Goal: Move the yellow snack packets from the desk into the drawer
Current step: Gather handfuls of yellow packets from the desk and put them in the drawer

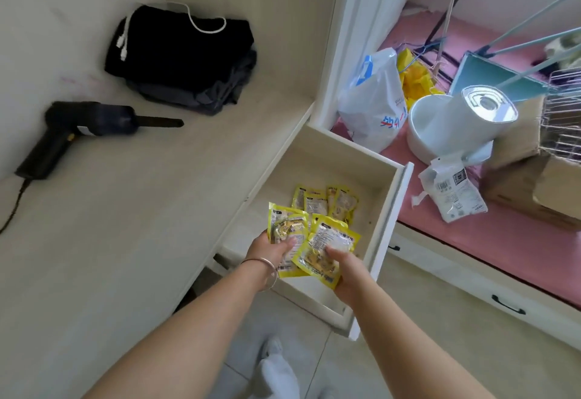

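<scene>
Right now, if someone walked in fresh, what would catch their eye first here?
Probably the yellow snack packets: the left hand and right hand each hold some above the open drawer, where more packets already lie. Next, the black handheld tool and folded dark clothes on the pale desk to the left.

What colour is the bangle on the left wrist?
Silver; the bangle shows in the head view, the only one.
</scene>
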A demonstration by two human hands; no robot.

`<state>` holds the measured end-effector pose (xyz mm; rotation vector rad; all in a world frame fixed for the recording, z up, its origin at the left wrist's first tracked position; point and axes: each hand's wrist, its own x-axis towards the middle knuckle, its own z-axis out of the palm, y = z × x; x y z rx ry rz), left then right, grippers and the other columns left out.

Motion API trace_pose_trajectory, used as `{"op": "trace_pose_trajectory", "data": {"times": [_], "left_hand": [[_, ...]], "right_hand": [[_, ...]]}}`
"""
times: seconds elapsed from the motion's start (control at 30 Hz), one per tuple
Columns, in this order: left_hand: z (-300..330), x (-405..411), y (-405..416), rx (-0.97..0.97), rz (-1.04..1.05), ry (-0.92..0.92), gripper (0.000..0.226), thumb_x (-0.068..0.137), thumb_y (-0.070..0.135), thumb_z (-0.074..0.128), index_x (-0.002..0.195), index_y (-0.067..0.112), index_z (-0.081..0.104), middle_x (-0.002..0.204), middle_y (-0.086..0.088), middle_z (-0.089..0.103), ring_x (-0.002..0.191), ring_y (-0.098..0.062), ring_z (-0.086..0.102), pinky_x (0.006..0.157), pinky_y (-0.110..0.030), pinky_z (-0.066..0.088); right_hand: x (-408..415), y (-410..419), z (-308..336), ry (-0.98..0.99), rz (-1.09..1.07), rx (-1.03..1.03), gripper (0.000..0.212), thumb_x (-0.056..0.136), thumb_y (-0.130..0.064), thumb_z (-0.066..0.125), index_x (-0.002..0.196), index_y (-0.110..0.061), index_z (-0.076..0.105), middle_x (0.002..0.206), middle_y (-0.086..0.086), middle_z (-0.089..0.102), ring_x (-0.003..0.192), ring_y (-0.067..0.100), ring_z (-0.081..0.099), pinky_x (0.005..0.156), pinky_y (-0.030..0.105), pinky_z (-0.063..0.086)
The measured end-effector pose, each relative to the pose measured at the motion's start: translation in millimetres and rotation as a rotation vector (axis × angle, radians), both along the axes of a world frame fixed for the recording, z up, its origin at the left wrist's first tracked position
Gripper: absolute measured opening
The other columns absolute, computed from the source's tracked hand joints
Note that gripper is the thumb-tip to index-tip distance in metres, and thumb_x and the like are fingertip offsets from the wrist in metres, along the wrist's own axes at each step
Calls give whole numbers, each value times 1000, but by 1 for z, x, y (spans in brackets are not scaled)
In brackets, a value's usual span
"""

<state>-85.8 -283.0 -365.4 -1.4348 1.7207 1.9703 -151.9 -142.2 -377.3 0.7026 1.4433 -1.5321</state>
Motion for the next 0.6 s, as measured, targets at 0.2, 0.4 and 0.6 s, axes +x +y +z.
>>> {"op": "trace_pose_trajectory", "data": {"times": [0.2,0.4,0.6], "left_hand": [[-50,-33,-37,-185,-249,-125,32,82,28,68,110,15,59,108,-5,66,100,-25,62,90,-33,49],[-94,-52,-51,-291,-373,-263,28,79,30,69,102,17,59,105,-7,67,95,-26,62,83,-31,48],[-132,-60,-51,-262,-372,-382,47,73,35,74,112,14,57,115,-8,65,107,-29,62,94,-36,50]], "right_hand": [[-26,-17,-50,42,-7,204,30,84,-16,66,114,-10,61,112,13,67,105,33,64,98,50,48],[-39,-33,-90,78,118,302,24,87,-10,63,109,-13,56,105,7,61,85,22,58,64,28,48],[-36,-46,-131,96,160,440,37,86,-14,66,121,-11,55,111,9,65,97,27,62,87,36,50]]}}
